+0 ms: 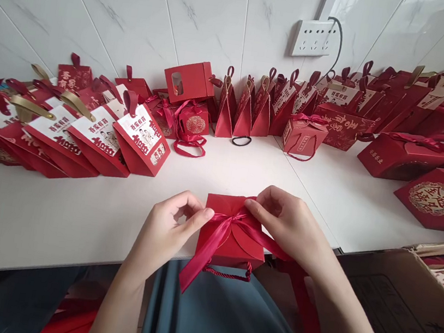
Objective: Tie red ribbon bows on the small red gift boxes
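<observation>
Item: small red gift box [235, 245], at the near edge of the white surface [54, 214], directly before the person.
- Ribbon [210, 247]: dark pink satin, crossed over the box top, one tail hanging past the front edge. Twisted red cord [227, 273] along the box's lower front.
- Left hand [163, 230]: fingers narrow, pinching the ribbon at the box's left top edge.
- Right hand [288, 223]: fingers narrow, pinching the ribbon at the centre of the box top.

Surroundings:
- Far left: leaning row of labelled red boxes [97, 138], well apart.
- Back centre: cone-shaped red pouches [244, 112] against the wall; black hair band [241, 140] lying just before them.
- Right of the pouches: corded red box [304, 135].
- Far right: flat emblem box [440, 200].
- Near right, below the surface: open cardboard carton [404, 308].
- Wall: socket strip [315, 38].

Nothing stands between the hands and the gift box.
</observation>
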Action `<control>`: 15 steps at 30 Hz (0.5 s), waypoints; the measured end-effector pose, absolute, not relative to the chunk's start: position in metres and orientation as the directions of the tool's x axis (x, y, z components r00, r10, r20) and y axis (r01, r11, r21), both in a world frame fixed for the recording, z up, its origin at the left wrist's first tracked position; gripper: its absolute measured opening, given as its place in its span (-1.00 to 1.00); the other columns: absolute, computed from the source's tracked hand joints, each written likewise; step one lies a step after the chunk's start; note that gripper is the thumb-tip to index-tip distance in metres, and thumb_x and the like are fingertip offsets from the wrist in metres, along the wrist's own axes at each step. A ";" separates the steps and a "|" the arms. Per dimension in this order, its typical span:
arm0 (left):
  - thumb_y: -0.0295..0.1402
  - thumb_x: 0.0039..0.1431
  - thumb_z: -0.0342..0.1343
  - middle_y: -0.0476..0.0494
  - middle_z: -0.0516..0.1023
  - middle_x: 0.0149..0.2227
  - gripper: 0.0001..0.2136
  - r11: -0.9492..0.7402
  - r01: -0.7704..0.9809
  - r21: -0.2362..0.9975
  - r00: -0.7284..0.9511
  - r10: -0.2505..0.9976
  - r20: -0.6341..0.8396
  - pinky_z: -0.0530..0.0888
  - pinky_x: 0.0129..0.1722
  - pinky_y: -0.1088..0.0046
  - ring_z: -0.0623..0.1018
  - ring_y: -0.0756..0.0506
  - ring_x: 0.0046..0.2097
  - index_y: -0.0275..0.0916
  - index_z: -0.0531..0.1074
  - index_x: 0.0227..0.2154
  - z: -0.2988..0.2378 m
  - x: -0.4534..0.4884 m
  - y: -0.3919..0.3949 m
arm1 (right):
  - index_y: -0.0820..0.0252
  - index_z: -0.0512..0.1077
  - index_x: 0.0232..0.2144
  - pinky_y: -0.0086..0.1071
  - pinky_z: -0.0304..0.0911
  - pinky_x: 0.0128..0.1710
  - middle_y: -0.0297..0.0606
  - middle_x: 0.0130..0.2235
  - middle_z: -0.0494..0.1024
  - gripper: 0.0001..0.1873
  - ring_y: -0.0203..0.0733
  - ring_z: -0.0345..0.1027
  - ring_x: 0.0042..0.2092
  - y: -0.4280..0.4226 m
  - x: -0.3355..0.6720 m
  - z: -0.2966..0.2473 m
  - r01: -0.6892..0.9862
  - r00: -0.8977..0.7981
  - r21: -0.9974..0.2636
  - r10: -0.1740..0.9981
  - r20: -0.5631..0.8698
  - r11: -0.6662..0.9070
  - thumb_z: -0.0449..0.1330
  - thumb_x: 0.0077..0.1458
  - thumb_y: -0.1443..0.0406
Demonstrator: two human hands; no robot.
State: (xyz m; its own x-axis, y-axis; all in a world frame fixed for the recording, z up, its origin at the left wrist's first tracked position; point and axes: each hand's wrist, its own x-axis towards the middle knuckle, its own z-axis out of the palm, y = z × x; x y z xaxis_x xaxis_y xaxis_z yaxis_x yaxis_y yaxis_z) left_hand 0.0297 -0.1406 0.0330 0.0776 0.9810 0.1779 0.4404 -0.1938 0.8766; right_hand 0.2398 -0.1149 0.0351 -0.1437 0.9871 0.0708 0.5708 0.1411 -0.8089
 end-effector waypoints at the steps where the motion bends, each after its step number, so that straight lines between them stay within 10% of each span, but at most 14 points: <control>1: -0.20 0.17 0.11 0.04 0.39 -0.50 -0.76 -0.183 0.428 0.885 0.083 0.983 0.163 0.37 -0.43 0.62 0.40 0.07 -0.43 -0.22 0.36 -0.52 0.034 0.030 -0.141 | 0.17 0.33 -0.49 -0.44 0.11 -0.54 -0.37 -0.50 0.40 -0.74 -0.32 0.20 -0.52 -0.116 0.240 0.035 0.585 -0.120 -0.794 0.985 0.121 0.169 0.13 0.14 0.14; 8: -0.20 0.17 0.11 0.03 0.40 -0.48 -0.77 -0.202 0.308 0.930 0.151 0.975 0.162 0.36 -0.41 0.64 0.40 0.07 -0.40 -0.23 0.37 -0.50 0.038 0.029 -0.140 | 0.16 0.40 -0.15 -0.28 0.19 -0.03 -0.18 -0.07 0.38 -0.76 -0.15 0.29 -0.04 -0.133 0.229 0.046 0.479 -0.423 -0.614 0.778 0.465 0.627 0.22 0.14 0.20; 15: -0.32 0.17 0.09 -0.06 0.41 -0.43 -0.85 -0.274 0.229 0.934 0.289 0.935 0.204 0.42 -0.34 0.51 0.43 -0.01 -0.34 -0.24 0.37 -0.48 0.044 0.026 -0.142 | 0.17 0.37 -0.38 -0.26 0.10 -0.10 -0.34 -0.34 0.48 -0.91 -0.25 0.30 -0.28 -0.128 0.220 0.044 0.438 -0.463 -0.691 0.803 0.375 0.575 0.13 0.20 0.39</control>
